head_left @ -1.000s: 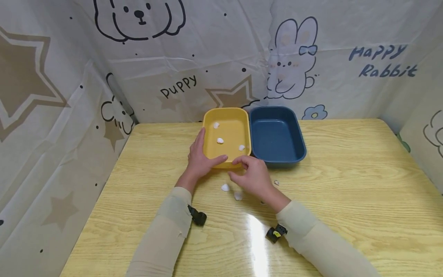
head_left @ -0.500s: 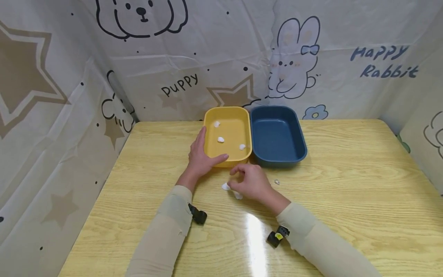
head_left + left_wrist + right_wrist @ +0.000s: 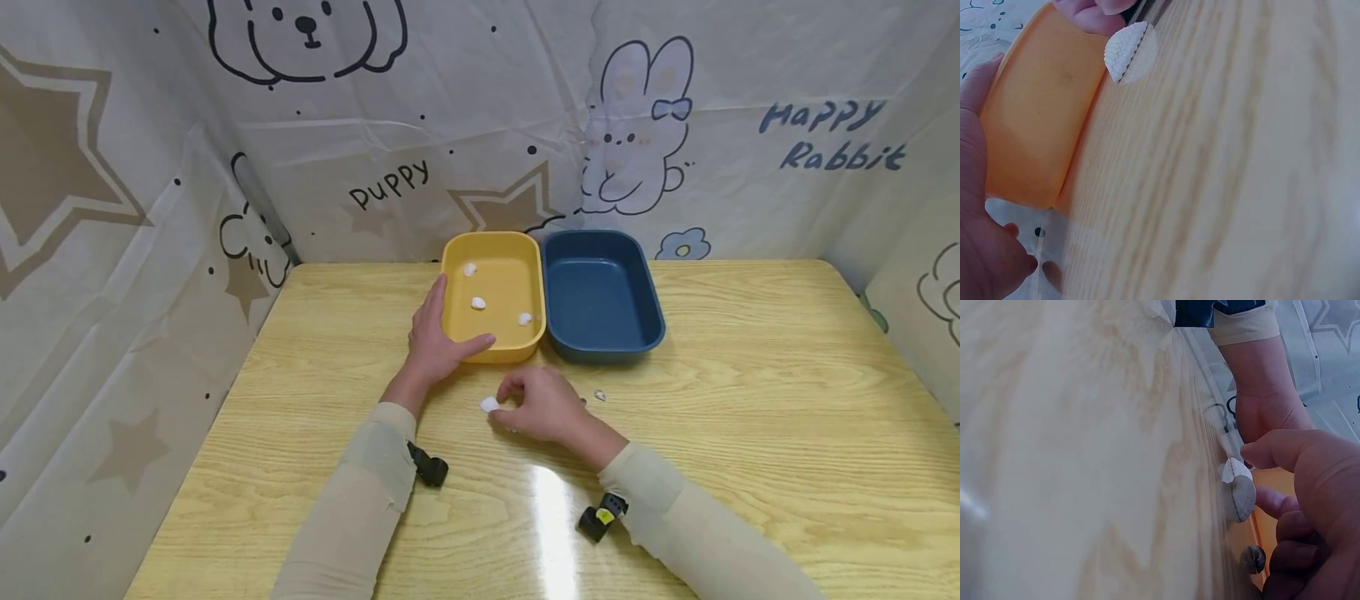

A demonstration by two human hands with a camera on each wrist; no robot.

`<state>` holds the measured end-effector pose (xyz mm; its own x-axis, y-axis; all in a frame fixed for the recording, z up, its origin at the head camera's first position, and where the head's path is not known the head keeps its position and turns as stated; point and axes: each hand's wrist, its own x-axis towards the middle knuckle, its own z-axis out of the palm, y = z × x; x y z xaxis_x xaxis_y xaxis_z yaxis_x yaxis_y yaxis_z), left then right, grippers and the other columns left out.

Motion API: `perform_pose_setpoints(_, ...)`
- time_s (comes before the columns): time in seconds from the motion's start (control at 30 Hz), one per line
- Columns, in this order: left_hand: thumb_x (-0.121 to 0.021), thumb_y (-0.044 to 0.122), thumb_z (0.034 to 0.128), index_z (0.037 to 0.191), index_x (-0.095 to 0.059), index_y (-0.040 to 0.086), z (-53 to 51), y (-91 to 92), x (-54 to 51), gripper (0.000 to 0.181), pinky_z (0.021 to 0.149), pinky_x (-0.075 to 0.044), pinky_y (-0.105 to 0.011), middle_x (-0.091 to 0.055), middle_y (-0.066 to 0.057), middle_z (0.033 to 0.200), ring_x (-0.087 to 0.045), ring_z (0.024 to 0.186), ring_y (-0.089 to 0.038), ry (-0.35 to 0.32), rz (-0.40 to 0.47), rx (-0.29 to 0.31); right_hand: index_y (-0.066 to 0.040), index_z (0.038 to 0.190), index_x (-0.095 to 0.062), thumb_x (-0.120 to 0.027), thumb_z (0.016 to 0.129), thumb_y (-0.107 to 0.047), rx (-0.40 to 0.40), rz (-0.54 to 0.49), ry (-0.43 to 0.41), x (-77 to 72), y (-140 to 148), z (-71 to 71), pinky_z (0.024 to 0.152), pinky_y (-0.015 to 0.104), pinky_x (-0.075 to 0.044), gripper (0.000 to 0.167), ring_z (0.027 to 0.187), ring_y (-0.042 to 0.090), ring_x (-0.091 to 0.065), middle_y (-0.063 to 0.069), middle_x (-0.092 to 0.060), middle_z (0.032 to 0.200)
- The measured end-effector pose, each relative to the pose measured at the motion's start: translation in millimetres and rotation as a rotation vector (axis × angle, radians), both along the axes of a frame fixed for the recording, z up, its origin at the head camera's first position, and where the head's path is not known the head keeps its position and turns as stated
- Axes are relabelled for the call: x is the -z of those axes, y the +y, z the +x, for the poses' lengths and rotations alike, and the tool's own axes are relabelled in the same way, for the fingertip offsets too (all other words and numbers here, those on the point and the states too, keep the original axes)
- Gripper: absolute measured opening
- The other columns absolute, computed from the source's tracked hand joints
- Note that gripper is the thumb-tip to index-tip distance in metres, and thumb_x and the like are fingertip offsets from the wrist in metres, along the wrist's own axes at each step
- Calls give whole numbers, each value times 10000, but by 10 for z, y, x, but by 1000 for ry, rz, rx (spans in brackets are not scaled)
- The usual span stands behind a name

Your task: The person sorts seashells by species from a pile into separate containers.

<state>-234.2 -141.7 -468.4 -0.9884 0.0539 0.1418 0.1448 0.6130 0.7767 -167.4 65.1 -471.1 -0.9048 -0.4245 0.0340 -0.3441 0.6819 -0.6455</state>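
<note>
The left hand [image 3: 435, 340] rests at the near left corner of the yellow tray [image 3: 493, 353], its straight fingers along the outer side and its thumb over the front rim. Three white shells lie in the tray, one of them at its middle [image 3: 478, 303]. Low over the table, the right hand [image 3: 542, 405] has its thumb and index finger parted beside a pale shell [image 3: 1244, 499]; a firm pinch does not show. Another white shell [image 3: 489, 404] lies just left of those fingertips, seen ridged in the left wrist view [image 3: 1126, 51].
A blue tray [image 3: 604, 308] stands against the yellow one's right side. Small shells lie right of the right hand, one in view [image 3: 600, 395] and one partly covered. A printed cloth [image 3: 360, 125] hangs behind the wooden table [image 3: 750, 375].
The right hand has moved down from the yellow tray's front edge toward the near shells, partly covering one. The left hand has stayed at the tray.
</note>
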Motion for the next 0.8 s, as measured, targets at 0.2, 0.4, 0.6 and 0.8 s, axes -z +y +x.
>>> perform_pose_setpoints(0.2, -832, 578, 725, 1615, -54, 317, -4, -1, -8, 1211, 1135, -139, -561, -113, 83, 1652, -134, 1469, -280, 1, 1, -6, -232, 819, -722, -850, 752, -383, -8, 40, 1, -26, -17, 27, 581, 326, -414, 209, 586, 114, -491, -95, -522, 584)
perform_pose_setpoints(0.4, -840, 562, 724, 1617, -67, 299, -1, -1, -1, 1210, 1139, -140, -553, -121, 71, 1653, -136, 1471, -280, -1, 8, -11, -239, 832, -735, -849, 749, -380, -47, 42, 2, -9, -31, 59, 595, 315, -435, 200, 604, 92, -510, -121, -544, 610)
perform_pose_setpoints(0.6, -834, 583, 721, 1617, -67, 301, 7, -6, -3, 1213, 1139, -144, -549, -119, 75, 1653, -135, 1469, -276, 0, 10, -10, -236, 847, -741, -840, 750, -356, -118, 15, 20, -9, -48, 87, 633, 298, -453, 183, 617, 65, -521, -162, -560, 627)
perform_pose_setpoints(0.8, -826, 604, 720, 1614, -51, 327, 2, 2, -2, 1215, 1141, -143, -542, -108, 93, 1652, -133, 1468, -268, -11, 4, -11, -235, 867, -735, -826, 749, -303, -123, -7, 51, -40, -54, 44, 599, 314, -425, 163, 584, 78, -483, -137, -511, 589)
